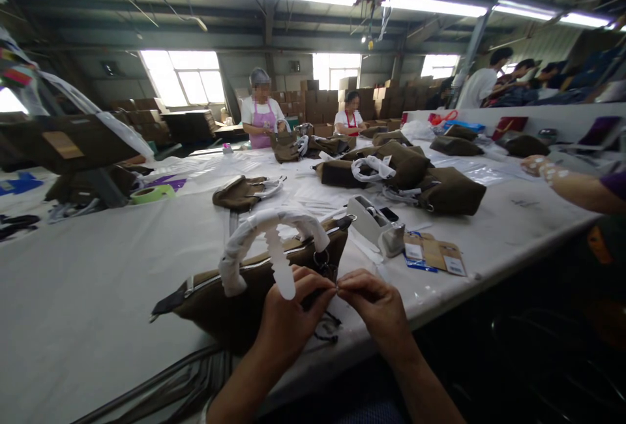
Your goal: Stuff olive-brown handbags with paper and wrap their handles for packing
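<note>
A dark olive handbag (229,316) stands upright in front of me, its silver zip closed along the top. White wrapping covers its raised handle (237,251), and a pale plastic strip (281,261) hangs down from the handle. At the bag's right end, my left hand (296,306) pinches with thumb and fingertips. My right hand (374,300) makes the same pinch, its tips meeting the left ones. What lies between the fingertips is too small to name. A metal ring (321,257) hangs on the bag just above them, and a black cord (330,329) dangles below.
A grey tape dispenser (374,225) stands beyond my hands, with cardboard tags (435,254) to its right. More olive bags (396,169) lie farther back. Dark straps (171,385) are at lower left. Another person's arm (577,182) rests at the right edge; co-workers stand behind the table.
</note>
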Tool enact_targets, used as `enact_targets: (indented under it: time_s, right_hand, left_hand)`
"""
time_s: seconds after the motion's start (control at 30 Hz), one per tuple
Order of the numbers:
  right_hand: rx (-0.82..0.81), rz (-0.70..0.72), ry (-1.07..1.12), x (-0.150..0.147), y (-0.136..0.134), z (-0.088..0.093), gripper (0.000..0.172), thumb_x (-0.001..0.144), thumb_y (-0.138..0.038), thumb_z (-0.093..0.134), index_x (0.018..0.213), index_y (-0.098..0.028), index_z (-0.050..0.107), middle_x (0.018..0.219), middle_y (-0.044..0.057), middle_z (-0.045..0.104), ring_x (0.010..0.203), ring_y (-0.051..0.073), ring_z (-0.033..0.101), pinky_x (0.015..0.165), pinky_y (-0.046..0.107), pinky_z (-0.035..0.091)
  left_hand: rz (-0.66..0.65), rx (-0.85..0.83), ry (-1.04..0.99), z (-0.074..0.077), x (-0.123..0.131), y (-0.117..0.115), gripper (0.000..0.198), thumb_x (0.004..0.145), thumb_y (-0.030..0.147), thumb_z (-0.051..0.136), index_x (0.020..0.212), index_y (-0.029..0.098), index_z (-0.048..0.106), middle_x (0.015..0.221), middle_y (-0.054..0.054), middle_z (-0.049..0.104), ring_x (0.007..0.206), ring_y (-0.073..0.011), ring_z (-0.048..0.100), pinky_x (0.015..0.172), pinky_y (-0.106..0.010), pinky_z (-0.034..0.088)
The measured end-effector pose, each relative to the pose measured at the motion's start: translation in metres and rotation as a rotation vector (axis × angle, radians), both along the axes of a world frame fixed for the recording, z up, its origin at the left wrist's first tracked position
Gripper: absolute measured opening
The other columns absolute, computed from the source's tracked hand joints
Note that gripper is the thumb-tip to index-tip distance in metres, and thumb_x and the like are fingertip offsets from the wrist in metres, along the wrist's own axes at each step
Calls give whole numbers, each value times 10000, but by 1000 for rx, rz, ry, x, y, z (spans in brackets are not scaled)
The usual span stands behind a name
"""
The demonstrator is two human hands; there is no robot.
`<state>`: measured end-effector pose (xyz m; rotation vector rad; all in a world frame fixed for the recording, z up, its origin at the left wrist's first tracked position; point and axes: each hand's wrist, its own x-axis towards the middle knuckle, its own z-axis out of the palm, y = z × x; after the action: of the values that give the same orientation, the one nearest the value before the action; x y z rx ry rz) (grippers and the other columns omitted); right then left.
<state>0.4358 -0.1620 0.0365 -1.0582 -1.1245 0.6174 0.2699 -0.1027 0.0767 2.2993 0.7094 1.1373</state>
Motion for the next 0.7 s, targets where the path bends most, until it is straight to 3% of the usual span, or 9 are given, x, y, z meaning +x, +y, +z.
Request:
enact_targets:
  time_s: [0.3,0.4,0.57,0.7]
  right_hand:
    - [-50,10,-168,7,0,4,40,790,-270,808,776,-236,793,798,35,737,783,190,712,760,306,593]
    - [-34,-27,-164,8,0,1,70,812,-305,787,843,-243,796,904,49,758,875,212,719,829,330,596]
    - [-86,-251,-87,3,5,-17,249,888,-374,686,1081,-222,726,1107,82,730,987,229,709,883,358,590]
    - [-137,-127,27,-13,11,-30,301,849,-365,723,1094,-213,637,1041,72,726,977,227,712,857,335,600]
  left_hand:
    - [-37,-56,-8,-12,0,3,57,866,184,722,835,218,757,798,-13,705,803,-167,650,740,-278,511]
    - [-37,-35,-28,-13,0,4,44,887,221,706,890,228,749,866,-17,723,839,-168,673,771,-272,537]
    - [283,134,-63,-25,-13,0,222,952,284,607,1153,216,669,1132,-82,712,989,-211,712,879,-315,568]
    - [310,152,-1,-39,-22,-6,270,987,288,541,1226,189,620,1059,-75,768,928,-202,756,831,-270,590]
